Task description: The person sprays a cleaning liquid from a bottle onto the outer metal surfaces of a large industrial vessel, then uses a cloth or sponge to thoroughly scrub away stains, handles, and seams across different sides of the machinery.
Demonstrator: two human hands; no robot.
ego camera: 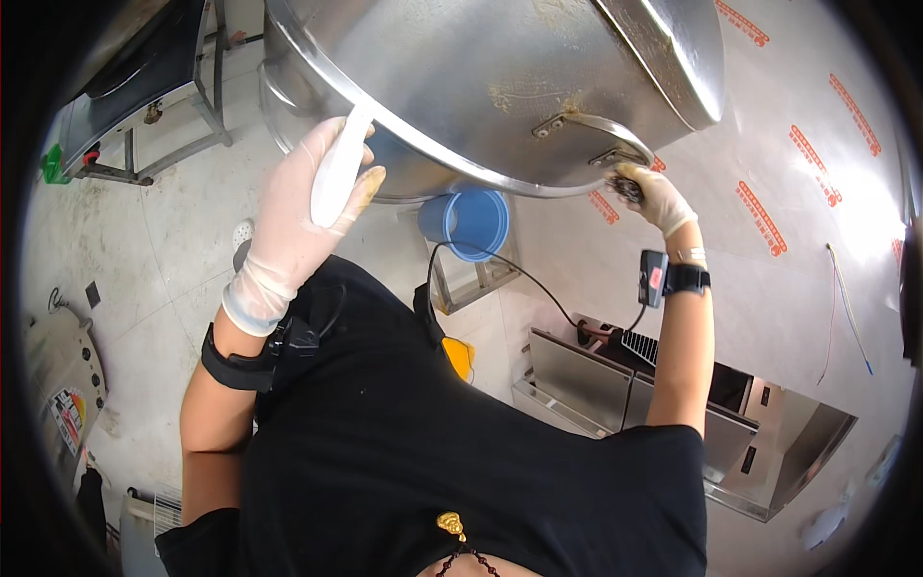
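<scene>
A large stainless-steel pot (461, 79) fills the upper middle, tilted, with brownish stains and a riveted loop handle (613, 130) on its outer wall. My left hand (288, 195), in a whitish disposable glove with a stained thumb tip, holds a white, handle-like tool (342, 169). The tool's upper tip meets the pot's bright rim; whether it has a blade there cannot be seen. My right hand (652, 198), gloved too, grips a dark metal scouring pad (626, 189) at the rim, just below the loop handle. Its fingertips are stained yellow-brown.
Beneath the pot, a blue plastic bucket (472, 223) stands by a metal frame (476, 288). A black cable (533, 278) loops near my right forearm. Steel-framed equipment stands at upper left (130, 94), a knobbed metal appliance (68, 368) at left, and steel panels (577, 375) at lower right.
</scene>
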